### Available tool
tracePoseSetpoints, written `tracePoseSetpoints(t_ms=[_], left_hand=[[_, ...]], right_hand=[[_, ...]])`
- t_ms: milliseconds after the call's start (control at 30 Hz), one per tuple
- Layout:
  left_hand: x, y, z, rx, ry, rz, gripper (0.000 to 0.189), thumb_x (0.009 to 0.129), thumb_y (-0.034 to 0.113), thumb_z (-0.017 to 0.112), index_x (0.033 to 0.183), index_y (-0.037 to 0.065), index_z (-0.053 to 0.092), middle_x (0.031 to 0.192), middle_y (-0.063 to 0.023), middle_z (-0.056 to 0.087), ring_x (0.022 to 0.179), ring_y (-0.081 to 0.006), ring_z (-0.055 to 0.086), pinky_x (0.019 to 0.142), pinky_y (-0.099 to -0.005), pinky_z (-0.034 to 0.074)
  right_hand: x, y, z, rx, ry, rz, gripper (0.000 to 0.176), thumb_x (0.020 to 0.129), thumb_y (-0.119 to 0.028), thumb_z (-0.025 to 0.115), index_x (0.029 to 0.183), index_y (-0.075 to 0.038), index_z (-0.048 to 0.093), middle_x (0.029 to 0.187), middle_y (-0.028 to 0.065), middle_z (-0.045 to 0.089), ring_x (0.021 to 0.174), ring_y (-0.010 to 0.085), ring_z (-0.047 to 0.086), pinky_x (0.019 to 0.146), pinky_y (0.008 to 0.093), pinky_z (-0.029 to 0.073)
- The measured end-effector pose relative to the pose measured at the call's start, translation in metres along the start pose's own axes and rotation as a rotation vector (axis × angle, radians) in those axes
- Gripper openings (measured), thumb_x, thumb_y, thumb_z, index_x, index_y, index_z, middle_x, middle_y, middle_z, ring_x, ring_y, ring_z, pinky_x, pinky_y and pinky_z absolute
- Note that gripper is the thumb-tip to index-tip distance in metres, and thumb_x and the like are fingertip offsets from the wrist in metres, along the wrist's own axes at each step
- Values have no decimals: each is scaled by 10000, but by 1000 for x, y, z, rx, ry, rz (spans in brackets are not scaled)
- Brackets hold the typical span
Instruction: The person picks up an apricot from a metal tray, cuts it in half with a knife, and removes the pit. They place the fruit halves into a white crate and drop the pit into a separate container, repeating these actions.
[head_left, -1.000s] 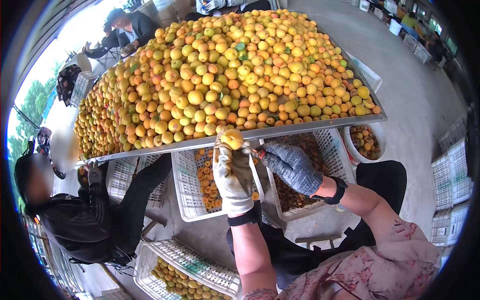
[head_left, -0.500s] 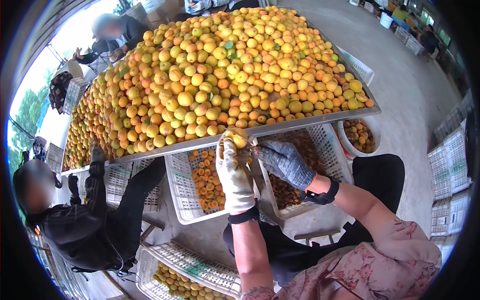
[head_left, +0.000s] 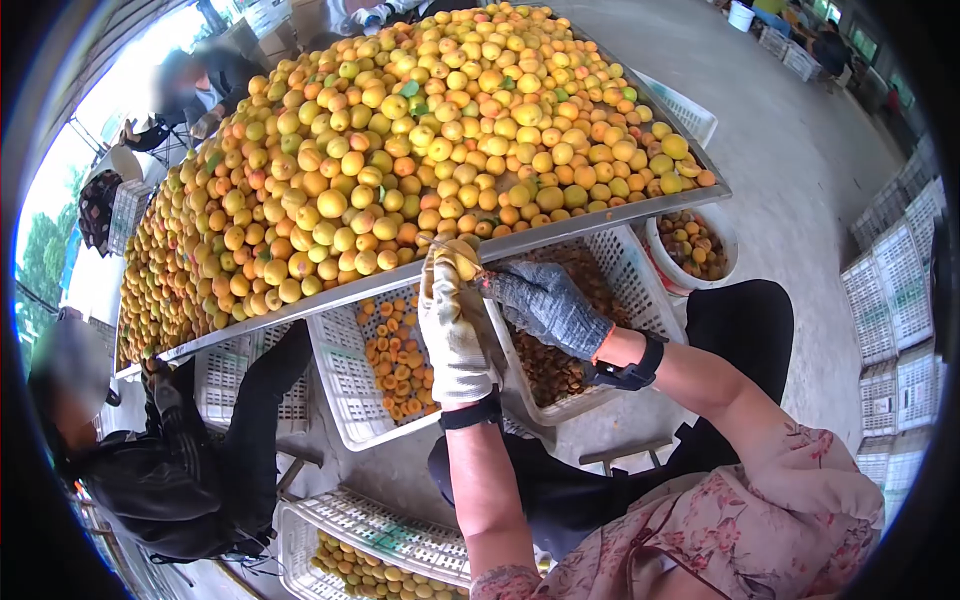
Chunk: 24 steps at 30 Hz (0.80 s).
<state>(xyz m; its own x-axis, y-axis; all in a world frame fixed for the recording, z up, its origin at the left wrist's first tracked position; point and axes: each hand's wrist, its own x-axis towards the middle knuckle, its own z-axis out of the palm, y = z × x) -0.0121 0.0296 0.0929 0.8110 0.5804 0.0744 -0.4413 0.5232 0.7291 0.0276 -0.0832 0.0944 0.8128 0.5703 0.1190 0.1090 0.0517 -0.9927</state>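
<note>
My left hand [head_left: 452, 340], in a cream glove, closes around a yellow apricot [head_left: 464, 260] just past the metal edge of the sorting table [head_left: 600, 217]. My right hand [head_left: 553, 308], in a grey knitted glove, is pinched beside that fruit. A small thin tool [head_left: 484, 277] with a reddish part shows at its fingertips, mostly hidden. Whole apricots [head_left: 340, 190] are heaped across the table. Below my left hand is a white crate [head_left: 335, 372] holding orange apricot halves [head_left: 398, 365]. Under my right hand, another crate [head_left: 642, 275] contains small brown pieces, perhaps pits.
A white bucket [head_left: 732, 245] of darker fruit stands right of the crates. Near my legs, another crate [head_left: 400, 540] holds whole apricots. A co-worker in black [head_left: 150, 470] sits at the left; another person [head_left: 205, 85] is behind the heap. Stacked crates [head_left: 890, 300] line the right.
The view has shifted, so the table and crates appear farther left and higher. My hands stay together at the apricot. The left co-worker's hand has drawn back from the heap to the table edge.
</note>
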Motion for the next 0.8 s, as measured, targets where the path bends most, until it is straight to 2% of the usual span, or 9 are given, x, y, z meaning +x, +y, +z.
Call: tracePoseSetpoints(t_ms=[67, 133, 200, 300, 400, 433, 533, 667, 800], left_hand=[[5, -10, -6, 52, -42, 13, 393, 996, 323, 420, 1159, -21, 519, 1089, -90, 580, 906, -172, 556, 889, -285, 430], [7, -19, -9, -214, -117, 10, 338, 982, 307, 469, 1112, 11, 567, 948, -74, 625, 900, -183, 589, 834, -295, 466], [4, -21, -7, -327, -71, -148, 365, 991, 342, 438, 1083, 11, 560, 934, -65, 607, 851, -193, 581, 807, -304, 470], [9, -26, -8, -123, 189, -183, 398, 992, 335, 442, 1184, -2, 532, 1061, -67, 587, 916, -155, 572, 825, -286, 469], [5, -23, -10, 252, 49, -74, 432, 959, 419, 476, 1150, 38, 552, 1097, -49, 546, 934, -150, 537, 860, -293, 431], [4, -22, 2, 148, 145, -33, 403, 967, 376, 482, 1128, 15, 561, 1037, -43, 564, 902, -150, 532, 843, -289, 416], [6, -23, 5, 94, 88, 102, 366, 977, 341, 473, 1085, 3, 562, 983, -47, 573, 865, -158, 536, 825, -297, 421], [2, -32, -3, -204, -2, -115, 403, 967, 441, 446, 1055, 55, 525, 948, -63, 584, 806, -187, 563, 810, -298, 436], [2, -22, 4, 134, 145, -126, 473, 970, 452, 429, 1168, 31, 520, 995, -62, 596, 865, -167, 575, 804, -276, 440]], right_hand=[[0, -1, 1, 86, -21, 119, 269, 925, -213, 571, 1051, 16, 638, 845, 87, 670, 744, 129, 562, 692, 302, 460], [-5, 16, 4, 52, 4, 130, 281, 921, -229, 579, 1047, 16, 638, 878, 112, 678, 767, 158, 588, 708, 311, 463], [-7, 24, 7, -205, 45, -92, 290, 920, -239, 578, 1048, 15, 634, 918, 140, 680, 796, 201, 618, 720, 330, 466], [-6, 21, -1, -147, 58, -89, 296, 923, -242, 571, 1066, 12, 626, 940, 160, 675, 825, 238, 632, 750, 338, 468], [-4, 16, -12, -127, 40, 45, 284, 928, -225, 560, 1069, 13, 623, 938, 166, 674, 825, 236, 630, 765, 334, 469], [-3, 17, -12, -60, 28, 42, 277, 928, -221, 558, 1061, 13, 625, 936, 168, 673, 820, 240, 632, 754, 340, 472], [-3, 15, -6, -84, 41, -68, 272, 926, -224, 559, 1048, 9, 630, 928, 175, 669, 809, 262, 635, 734, 350, 477], [-7, 25, -4, -439, 83, -250, 281, 917, -244, 571, 1039, 0, 636, 922, 193, 658, 825, 326, 633, 726, 365, 481], [-6, 21, -14, -312, 86, -93, 276, 909, -243, 578, 1036, -6, 641, 924, 196, 656, 862, 345, 630, 736, 385, 482]])
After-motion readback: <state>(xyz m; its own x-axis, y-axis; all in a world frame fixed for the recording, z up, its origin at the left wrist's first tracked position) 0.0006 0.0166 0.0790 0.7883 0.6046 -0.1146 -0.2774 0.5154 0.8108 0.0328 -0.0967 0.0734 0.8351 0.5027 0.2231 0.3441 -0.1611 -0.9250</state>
